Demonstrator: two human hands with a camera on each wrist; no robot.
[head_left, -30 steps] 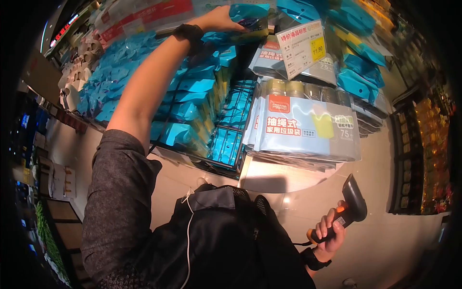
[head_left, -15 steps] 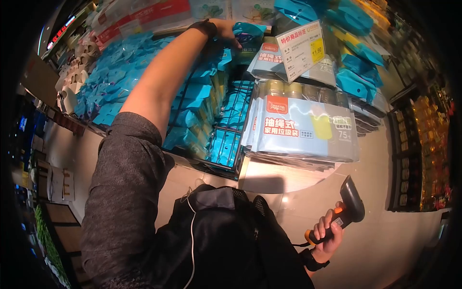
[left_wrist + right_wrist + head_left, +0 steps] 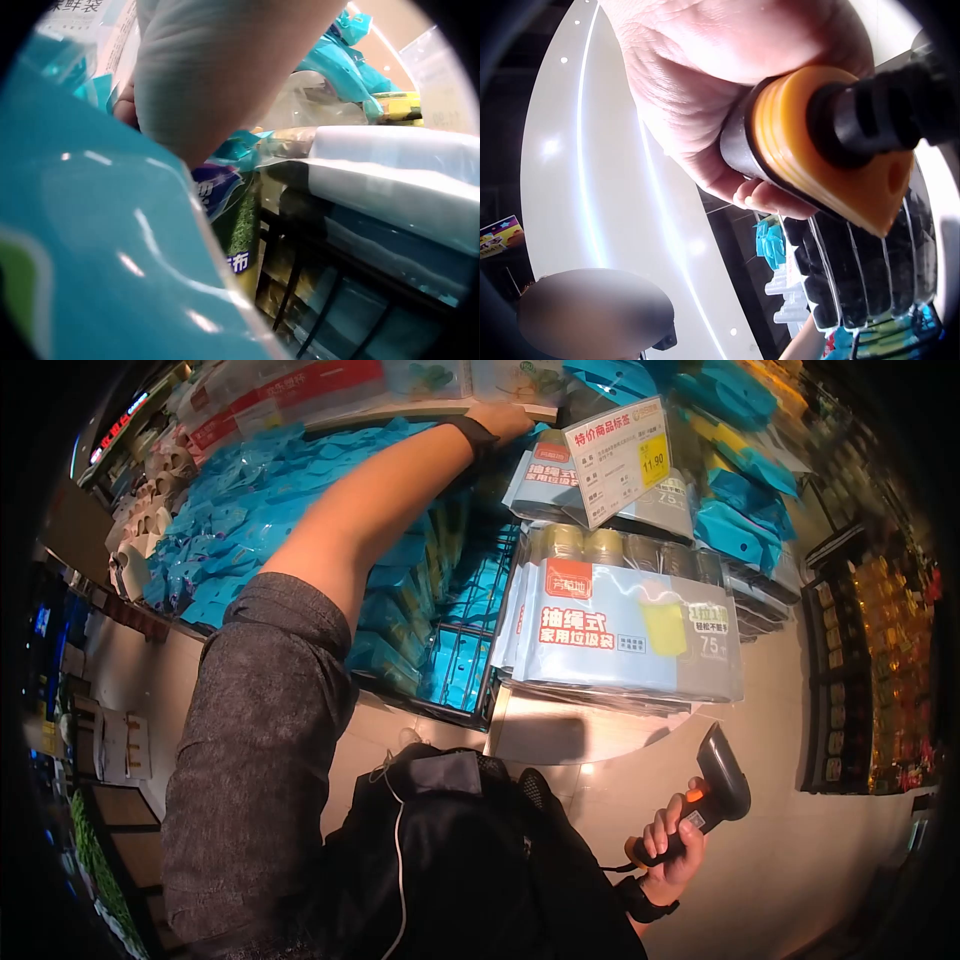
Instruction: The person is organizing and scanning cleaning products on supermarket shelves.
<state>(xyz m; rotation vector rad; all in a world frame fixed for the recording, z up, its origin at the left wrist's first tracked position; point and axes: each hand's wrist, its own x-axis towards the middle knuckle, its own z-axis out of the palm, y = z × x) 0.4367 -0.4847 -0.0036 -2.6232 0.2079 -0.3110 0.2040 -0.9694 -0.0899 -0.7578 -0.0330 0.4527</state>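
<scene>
At the far end of a wire basket (image 3: pixel 465 630) of blue packets, my left hand (image 3: pixel 503 422) reaches down among them. In the left wrist view, my left hand (image 3: pixel 214 64) covers the top of a packet with a green and blue front (image 3: pixel 236 217). Most of its fingers are hidden, and I cannot tell if they grip it. Low at my right side, my right hand (image 3: pixel 672 848) grips a black and orange barcode scanner (image 3: pixel 722 775). The right wrist view shows the scanner's orange handle end (image 3: pixel 799 124) and its cable, with fingers wrapped round the handle.
Right of the basket lie stacked packs of garbage bags (image 3: pixel 630 620), with a price card (image 3: pixel 620 460) above them. Many blue packets (image 3: pixel 260 510) fill the left side. More blue packets (image 3: pixel 745 535) hang over the right edge. Shelving (image 3: pixel 870 670) stands at the far right.
My left hand has moved right and down, and the blue packet seen at its fingers earlier is now mostly hidden under it. My right hand holds the scanner in nearly the same place.
</scene>
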